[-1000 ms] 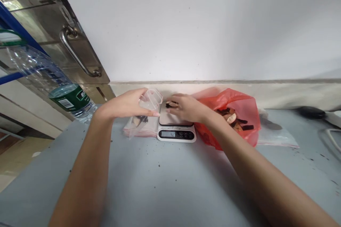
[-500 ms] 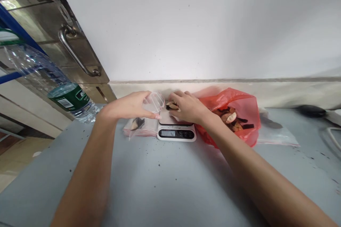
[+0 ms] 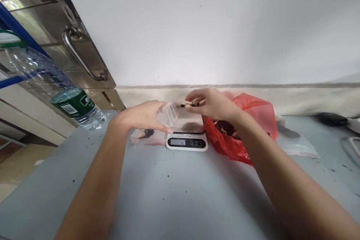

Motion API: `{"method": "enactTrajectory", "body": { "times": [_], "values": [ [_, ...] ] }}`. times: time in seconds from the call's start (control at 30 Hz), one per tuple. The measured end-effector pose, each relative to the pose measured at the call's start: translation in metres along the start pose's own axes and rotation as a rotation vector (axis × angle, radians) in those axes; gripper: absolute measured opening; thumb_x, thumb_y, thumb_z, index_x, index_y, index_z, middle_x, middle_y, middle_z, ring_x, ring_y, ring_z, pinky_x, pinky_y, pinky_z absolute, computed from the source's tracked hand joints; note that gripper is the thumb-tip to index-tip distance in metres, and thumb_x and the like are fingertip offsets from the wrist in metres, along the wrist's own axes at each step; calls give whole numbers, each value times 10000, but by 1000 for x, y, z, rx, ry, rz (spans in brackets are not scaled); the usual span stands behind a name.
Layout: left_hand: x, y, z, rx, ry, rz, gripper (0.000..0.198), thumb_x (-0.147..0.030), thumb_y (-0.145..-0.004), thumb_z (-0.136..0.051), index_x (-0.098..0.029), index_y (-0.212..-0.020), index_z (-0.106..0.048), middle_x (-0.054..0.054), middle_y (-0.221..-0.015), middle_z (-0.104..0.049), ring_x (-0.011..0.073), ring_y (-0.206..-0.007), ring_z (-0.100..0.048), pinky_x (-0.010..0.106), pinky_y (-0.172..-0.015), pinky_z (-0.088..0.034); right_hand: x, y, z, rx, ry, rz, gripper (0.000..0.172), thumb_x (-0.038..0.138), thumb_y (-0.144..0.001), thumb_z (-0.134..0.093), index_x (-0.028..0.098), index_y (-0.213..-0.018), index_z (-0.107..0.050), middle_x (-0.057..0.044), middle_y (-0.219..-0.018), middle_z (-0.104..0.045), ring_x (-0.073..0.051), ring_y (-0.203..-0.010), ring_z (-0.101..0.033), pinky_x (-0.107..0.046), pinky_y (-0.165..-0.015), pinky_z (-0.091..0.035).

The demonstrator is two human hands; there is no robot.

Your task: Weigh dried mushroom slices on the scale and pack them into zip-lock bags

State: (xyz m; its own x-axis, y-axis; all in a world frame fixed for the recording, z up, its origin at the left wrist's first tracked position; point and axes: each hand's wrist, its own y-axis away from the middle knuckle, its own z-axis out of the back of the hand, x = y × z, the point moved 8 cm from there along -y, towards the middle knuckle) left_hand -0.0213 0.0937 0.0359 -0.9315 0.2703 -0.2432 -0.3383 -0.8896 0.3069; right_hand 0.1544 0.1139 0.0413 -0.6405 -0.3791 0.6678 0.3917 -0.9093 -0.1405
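My left hand (image 3: 149,116) is closed around a small clear zip bag (image 3: 168,115), its mouth turned toward the right. Pinched in the fingertips of my right hand (image 3: 212,103) are several dried slices (image 3: 191,104), pale with dark edges, lifted above the pan of a white digital scale (image 3: 187,142). The scale's display seems to read 42; a decimal point is too small to make out. To the right, partly behind my right forearm, an open red plastic bag (image 3: 244,152) holds more dark and pale slices (image 3: 225,127).
Left of the scale lies a stack of zip bags (image 3: 143,137) with some dark and pale pieces. Another clear bag (image 3: 302,146) and a black object (image 3: 332,119) are at the right. A water bottle (image 3: 74,101) stands at the left; dark crumbs dot the grey table (image 3: 180,202).
My right hand has risen off the scale pan and moved slightly right, with slices in its fingers. The left hand with the zip bag has shifted slightly right.
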Motion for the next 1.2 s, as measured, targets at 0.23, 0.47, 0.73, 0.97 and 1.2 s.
{"method": "enactTrajectory", "body": {
  "times": [0.23,0.47,0.73,0.97,1.2],
  "values": [
    [-15,-4,2,-56,84,-88,906,-708,-708,-767,-237,-1454,-565,147,-1524,-603,397,-1356,-590,414,-1033,-511,27,9,10,2,-243,125,237,196,-717,-821,211,-884,-653,-54,-982,-755,-229,-909,-727,-359,-768,-572],
    [-32,11,19,-135,341,-201,573,-551,-763,-771,-244,-1239,-682,39,-1037,-801,300,-1009,-754,344,-850,-567,49,16,17,-82,-472,284,174,313,-820,-778,224,-901,-653,-59,-1040,-754,-237,-1027,-730,-400,-888,-602],
    [-48,27,26,-64,628,-478,600,-629,-760,-761,-234,-1208,-701,77,-875,-802,316,-861,-773,401,-787,-593,61,36,47,-68,-306,420,109,341,-812,-801,255,-841,-741,-70,-1208,-741,-306,-1396,-551,-435,-1027,-547],
    [-47,26,37,-248,557,-417,456,-581,-775,-769,-221,-1054,-785,48,-1002,-814,309,-987,-773,352,-810,-608,60,39,60,-271,-200,357,219,243,-812,-778,248,-673,-608,-54,-990,-742,-241,-1037,-694,-379,-859,-577],
    [-35,24,47,-516,654,-386,409,-515,-777,-831,-189,-1021,-792,65,-953,-830,273,-977,-779,338,-856,-620,42,35,69,-255,-87,258,393,437,-844,-806,247,-605,-558,3,-629,-568,-162,-632,-541,-326,-609,-452]
  ]
}}
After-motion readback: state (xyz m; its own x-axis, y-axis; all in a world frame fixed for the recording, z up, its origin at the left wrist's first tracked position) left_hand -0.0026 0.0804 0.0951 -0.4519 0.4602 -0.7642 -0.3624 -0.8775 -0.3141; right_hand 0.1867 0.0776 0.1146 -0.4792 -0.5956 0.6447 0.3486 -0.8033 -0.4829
